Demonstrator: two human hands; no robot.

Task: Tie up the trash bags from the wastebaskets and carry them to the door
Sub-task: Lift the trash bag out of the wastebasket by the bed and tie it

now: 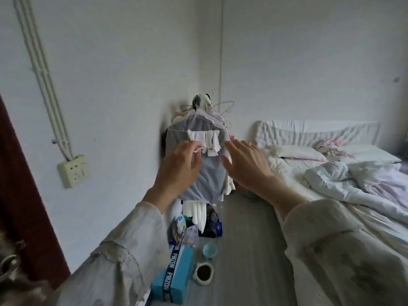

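No trash bag shows plainly. Both my hands are raised in front of a clothes rack point(205, 133) in the room's corner, hung with a grey garment point(209, 180) and white socks point(209, 140). My left hand point(178, 171) has loosely curled fingers, and its fingertips are close to the leftmost sock; I cannot tell if they touch it. My right hand point(242, 164) is spread with straight fingers, in front of the garment's right edge, and holds nothing. A dark basket-like thing point(250, 194) sits on the floor by the bed, mostly hidden behind my right wrist.
An unmade bed point(331, 177) fills the right side. On the grey floor along the left wall lie a blue tissue box point(174, 277), a light blue cup point(209, 250), a small pot point(203, 273) and packets point(176, 228). A dark red door edge point(22, 195) is at far left.
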